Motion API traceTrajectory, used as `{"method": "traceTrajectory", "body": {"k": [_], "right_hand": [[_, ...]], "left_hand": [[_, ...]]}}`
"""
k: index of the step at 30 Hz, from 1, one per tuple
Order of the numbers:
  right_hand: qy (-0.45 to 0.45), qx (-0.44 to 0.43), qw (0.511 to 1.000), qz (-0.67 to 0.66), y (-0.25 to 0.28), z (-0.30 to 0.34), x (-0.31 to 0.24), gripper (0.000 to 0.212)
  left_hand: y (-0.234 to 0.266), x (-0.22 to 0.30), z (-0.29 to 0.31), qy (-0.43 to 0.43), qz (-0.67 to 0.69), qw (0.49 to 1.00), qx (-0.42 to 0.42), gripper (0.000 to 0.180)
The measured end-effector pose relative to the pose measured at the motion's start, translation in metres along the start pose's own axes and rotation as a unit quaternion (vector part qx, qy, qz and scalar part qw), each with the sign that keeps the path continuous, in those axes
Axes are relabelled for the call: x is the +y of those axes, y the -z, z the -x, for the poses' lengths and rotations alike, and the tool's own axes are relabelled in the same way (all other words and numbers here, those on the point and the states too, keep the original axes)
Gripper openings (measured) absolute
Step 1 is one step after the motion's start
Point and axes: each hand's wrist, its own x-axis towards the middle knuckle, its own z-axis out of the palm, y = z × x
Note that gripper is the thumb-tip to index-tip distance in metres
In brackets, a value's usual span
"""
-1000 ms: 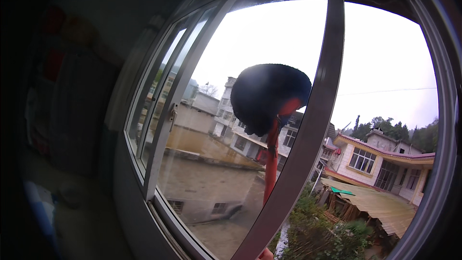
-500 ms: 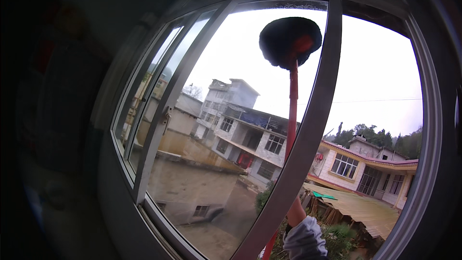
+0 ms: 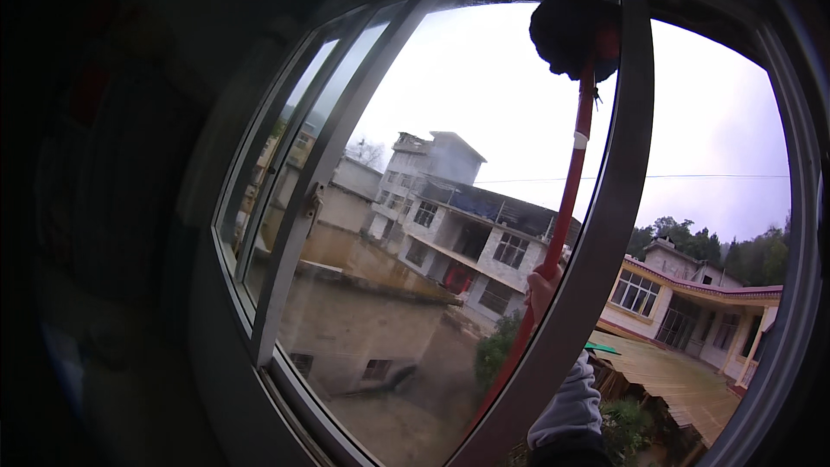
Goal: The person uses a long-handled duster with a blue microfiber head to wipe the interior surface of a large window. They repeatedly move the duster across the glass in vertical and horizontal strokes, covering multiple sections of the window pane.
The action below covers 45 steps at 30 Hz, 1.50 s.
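Right hand: outside the window, this hand (image 3: 542, 290) shows through the pane (image 3: 372, 380), partly behind the slanting upright (image 3: 612, 225); its fingers are curled round a red pole (image 3: 574, 175).
Sleeve: a grey, rumpled cuff (image 3: 575, 398) shows in the opening right of the upright; darker cloth lies below it.
Pole: it leans up and to the right beyond the glass; a white band (image 3: 580, 140) rings it.
Fluffy head: black, with a red patch (image 3: 607, 39), this head (image 3: 562, 39) sits at the pane's upper right corner; whether it touches the glass, I cannot tell.
Left hand: out of sight; its fingers, I cannot tell.
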Motion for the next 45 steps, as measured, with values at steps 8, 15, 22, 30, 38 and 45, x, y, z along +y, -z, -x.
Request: {"method": "traceTrajectory", "body": {"k": [8,15,22,30,38,45], "right_hand": [[-0.142,-0.045,0.989,0.017,-0.013,0.228,0.120,0.016],[-0.224,-0.098,0.969,0.037,-0.008,0.317,0.106,0.014],[-0.238,-0.126,0.960,-0.075,-0.041,0.235,0.054,0.011],[0.028,-0.002,0.999,0.040,-0.061,0.003,-0.021,0.005],[0.091,-0.011,0.987,0.135,-0.072,-0.108,-0.102,0.006],[0.070,-0.001,0.979,0.192,-0.057,0.004,0.032,0.008]], "left_hand": [[-0.006,-0.009,-0.006,0.004,0.000,1.000,-0.009,0.037],[-0.017,-0.014,-0.005,0.005,0.001,1.000,-0.020,0.035],[-0.028,-0.023,-0.002,-0.004,0.009,1.000,-0.005,0.034],[-0.070,-0.065,0.009,-0.025,0.043,0.999,0.011,0.032],[-0.062,-0.061,0.013,0.012,0.034,0.999,-0.009,0.032],[-0.065,-0.045,0.003,0.014,0.016,1.000,-0.016,0.029]]}}
